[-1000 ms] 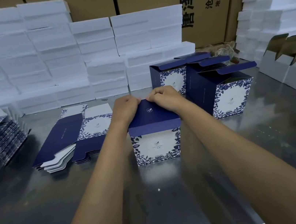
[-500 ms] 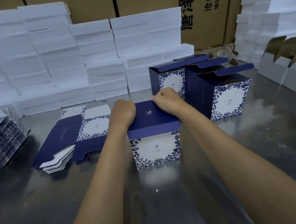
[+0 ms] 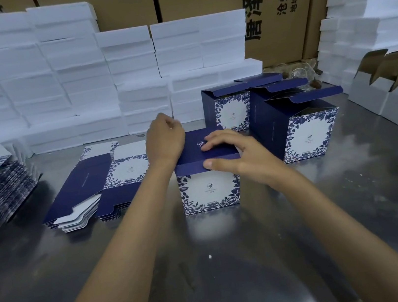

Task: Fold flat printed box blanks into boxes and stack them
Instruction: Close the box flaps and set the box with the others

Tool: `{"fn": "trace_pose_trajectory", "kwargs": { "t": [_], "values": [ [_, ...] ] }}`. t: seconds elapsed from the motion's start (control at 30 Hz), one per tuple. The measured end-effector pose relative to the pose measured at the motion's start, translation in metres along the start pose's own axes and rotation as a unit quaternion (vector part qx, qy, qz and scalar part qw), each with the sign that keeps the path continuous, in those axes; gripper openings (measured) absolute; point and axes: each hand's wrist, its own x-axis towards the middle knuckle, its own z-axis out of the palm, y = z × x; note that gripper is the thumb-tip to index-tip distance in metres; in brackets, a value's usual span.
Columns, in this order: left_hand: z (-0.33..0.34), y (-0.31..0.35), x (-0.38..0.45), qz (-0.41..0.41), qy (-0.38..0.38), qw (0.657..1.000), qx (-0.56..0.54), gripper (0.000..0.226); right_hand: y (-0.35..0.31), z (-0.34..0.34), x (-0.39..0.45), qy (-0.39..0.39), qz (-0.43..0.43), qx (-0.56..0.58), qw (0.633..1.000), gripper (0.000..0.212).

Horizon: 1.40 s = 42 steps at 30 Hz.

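Head view: a cube-shaped card box (image 3: 210, 190), navy lid and white face with blue floral border, is standing on the scuffed, reflective steel surface (image 3: 235, 261). Right hand (image 3: 242, 156) is lying on the lid, fingers straight, thumb pressing the front lip. Left hand (image 3: 164, 140) is hovering at the lid's left edge, fingers curled, holding nothing visible. Flat printed blanks (image 3: 95, 189) are lying just left; open-flapped boxes (image 3: 303, 130) are standing behind right; white foam blocks (image 3: 79, 86) are stacked beyond.

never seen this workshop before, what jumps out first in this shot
At centre, two hands work a blue floral box on the steel table: the right hand presses its lid, the left hand hovers curled behind it. White foam blocks wall the back; flat blanks lie left, open boxes right.
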Motion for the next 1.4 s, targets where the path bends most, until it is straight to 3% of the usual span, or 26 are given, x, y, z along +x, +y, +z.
{"fn": "trace_pose_trajectory", "kwargs": {
  "t": [0.07,0.13,0.23,0.33,0.53,0.67,0.73,0.83,1.0,1.1,1.17,1.23,1.3,1.4],
  "values": [
    [-0.007,0.000,-0.016,0.053,-0.008,0.991,-0.125,0.013,0.006,0.002,-0.002,0.018,-0.001,0.023,1.000,0.030],
    [-0.015,-0.008,-0.042,0.080,-0.076,0.970,-0.216,0.009,0.011,0.006,-0.004,0.025,-0.007,0.043,0.999,0.031],
    [-0.020,-0.035,-0.073,0.117,-0.158,0.948,-0.252,0.010,0.018,0.011,-0.007,0.034,-0.015,0.090,0.995,0.026],
    [-0.020,-0.047,-0.081,0.116,-0.166,0.936,-0.289,0.022,0.023,0.014,-0.008,0.041,-0.013,0.142,0.989,0.021],
    [-0.012,-0.042,-0.084,0.116,-0.101,0.942,-0.297,0.012,0.026,0.021,-0.005,0.091,-0.021,0.147,0.985,0.016],
    [-0.027,-0.044,-0.076,0.100,-0.162,0.936,-0.297,0.018,0.026,0.008,-0.005,0.045,-0.008,0.136,0.990,0.018],
    [-0.029,-0.047,-0.077,0.088,-0.149,0.931,-0.323,0.020,0.027,0.002,-0.006,0.030,-0.009,0.138,0.990,0.020],
    [-0.026,-0.044,-0.084,0.077,-0.117,0.930,-0.339,0.018,0.028,0.004,-0.005,0.063,-0.015,0.140,0.988,0.019],
    [-0.046,-0.049,-0.069,0.084,-0.203,0.937,-0.273,0.025,0.025,-0.003,-0.008,0.051,-0.024,0.112,0.992,0.022],
    [-0.045,-0.049,-0.076,0.097,-0.175,0.941,-0.274,0.026,0.025,0.001,-0.016,0.117,-0.036,0.100,0.988,0.024],
    [-0.032,-0.045,-0.083,0.101,-0.138,0.946,-0.274,0.026,0.027,0.008,-0.021,0.202,-0.064,0.015,0.977,0.023],
    [-0.015,-0.038,-0.083,0.108,-0.121,0.951,-0.262,0.024,0.031,0.016,-0.025,0.281,-0.129,-0.185,0.933,0.025],
    [0.002,-0.029,-0.076,0.118,-0.123,0.953,-0.249,0.023,0.037,0.022,-0.025,0.286,-0.171,-0.329,0.884,0.034],
    [0.029,-0.015,-0.058,0.119,-0.128,0.955,-0.240,0.023,0.045,0.023,-0.019,0.250,-0.112,-0.397,0.876,0.049]
  ]
}}
